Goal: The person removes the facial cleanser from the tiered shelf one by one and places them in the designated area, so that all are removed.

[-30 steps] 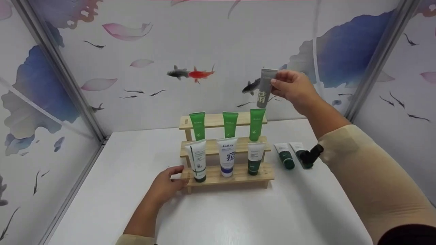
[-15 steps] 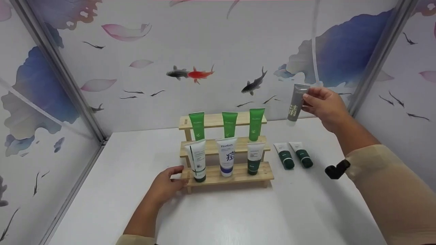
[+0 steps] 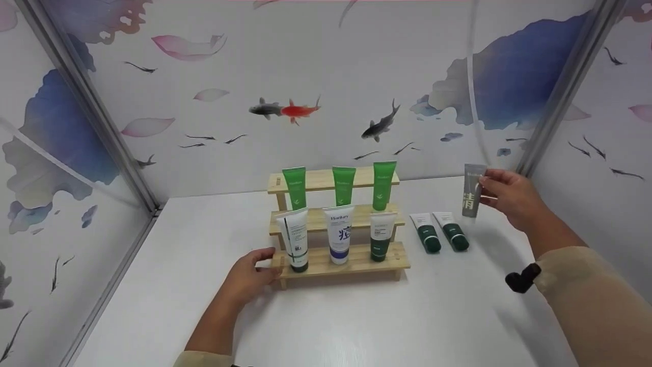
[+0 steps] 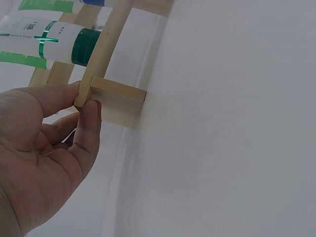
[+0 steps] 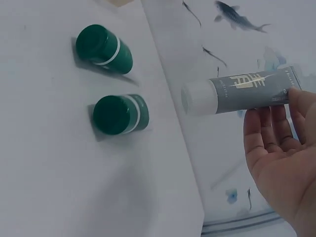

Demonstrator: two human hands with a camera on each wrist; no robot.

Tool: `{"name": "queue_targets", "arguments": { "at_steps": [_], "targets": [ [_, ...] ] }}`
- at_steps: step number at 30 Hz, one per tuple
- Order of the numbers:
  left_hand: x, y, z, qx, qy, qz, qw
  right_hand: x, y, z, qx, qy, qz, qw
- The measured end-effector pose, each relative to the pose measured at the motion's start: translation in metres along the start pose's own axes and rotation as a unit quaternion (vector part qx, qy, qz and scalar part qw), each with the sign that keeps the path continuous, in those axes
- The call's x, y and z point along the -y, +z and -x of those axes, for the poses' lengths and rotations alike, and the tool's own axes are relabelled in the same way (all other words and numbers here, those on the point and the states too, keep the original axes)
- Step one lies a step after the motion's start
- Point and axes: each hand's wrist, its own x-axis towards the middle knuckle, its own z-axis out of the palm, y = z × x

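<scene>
My right hand (image 3: pixel 514 199) pinches a grey squeeze tube (image 3: pixel 472 191) near its flat end, holding it above the table with the whitish cap (image 5: pixel 199 98) downward. Left of it, two white-and-green tubes (image 3: pixel 426 233) (image 3: pixel 451 232) lie side by side on the table. My left hand (image 3: pixel 250 278) grips the left end of the lowest step of a wooden stepped rack (image 3: pixel 318 266), thumb and fingers on either side of the board (image 4: pixel 94 74). On that step stand a white tube with a dark green cap (image 3: pixel 294 239), a white-and-purple tube (image 3: pixel 338 234) and a white-and-green tube (image 3: pixel 382 237).
Three green tubes (image 3: pixel 294 187) (image 3: pixel 344 186) (image 3: pixel 384 184) stand on the rack's middle step. White panels with painted fish and petals enclose the table (image 3: pixel 326 316) at the back and both sides. Metal posts (image 3: pixel 91 107) stand at the corners.
My right hand has carried the grey tube rightward and down, from above the rack to beyond the two lying tubes. The left hand stays at the rack.
</scene>
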Motion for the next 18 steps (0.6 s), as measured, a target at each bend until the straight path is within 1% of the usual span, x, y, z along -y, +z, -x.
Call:
{"name": "queue_targets", "arguments": {
  "at_steps": [5, 9, 13, 15, 18],
  "targets": [
    [0.0, 0.0, 0.001, 0.001, -0.003, 0.009, 1.0, -0.027, -0.01, -0.001, 0.003, 0.04, 0.023, 0.9989],
    [0.0, 0.0, 0.0, 0.002, -0.008, 0.013, 0.9999, -0.044, -0.014, 0.0, 0.001, 0.068, 0.035, 0.9971],
    [0.0, 0.0, 0.0, 0.0, -0.013, 0.011, 0.9999, -0.056, -0.015, -0.001, 0.001, 0.096, 0.052, 0.9941],
    [0.0, -0.001, 0.0, 0.0, -0.013, 0.011, 0.9999, -0.06, -0.015, -0.003, -0.002, 0.107, 0.052, 0.9929],
    [-0.001, -0.001, 0.0, 0.0, 0.002, 0.004, 1.0, -0.065, -0.015, -0.005, -0.005, 0.113, 0.055, 0.9921]
  ]
}}
